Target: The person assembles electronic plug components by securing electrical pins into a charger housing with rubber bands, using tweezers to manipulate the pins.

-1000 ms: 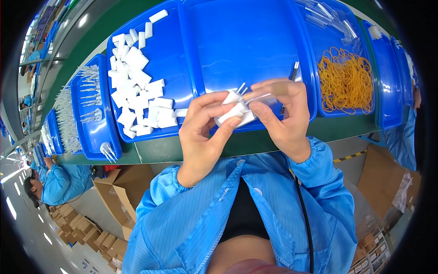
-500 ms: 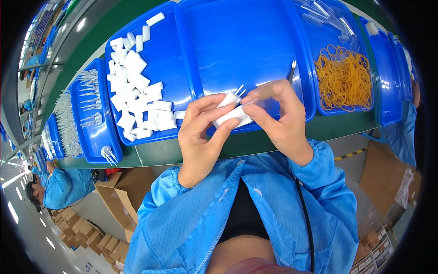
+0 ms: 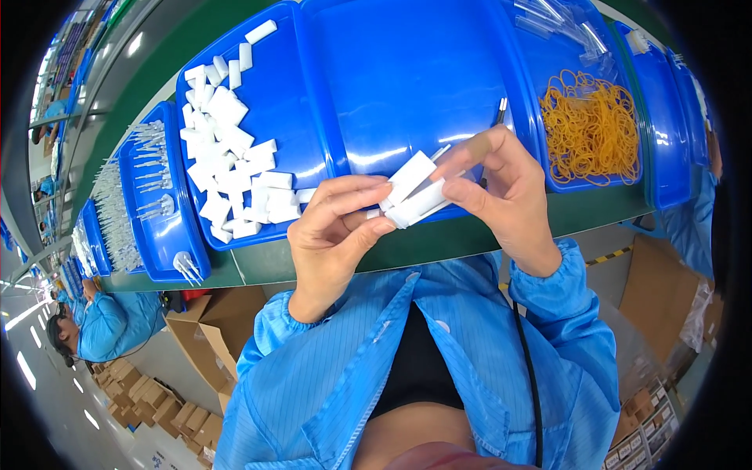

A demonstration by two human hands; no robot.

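Left hand [image 3: 337, 223] pinches the near-left ends of two white rectangular blocks [image 3: 410, 180], held between the hands by the near edge of the middle blue tray [image 3: 407, 78], long axes slanting far-right into the right hand's [image 3: 501, 200] thumb-and-finger grip.

I have free room over the far part of the middle blue tray [image 3: 407, 78], beyond the hands. Its near side is blocked: the left hand [image 3: 333, 231] and right hand [image 3: 505, 192] come together around white pieces [image 3: 411, 180], with a thin dark tool [image 3: 501, 113] just behind the right. Raised tray rims [image 3: 319, 86] obstruct low sideways passage; heaped white blocks [image 3: 223, 145] and tangled orange bands [image 3: 591, 129] flank me.
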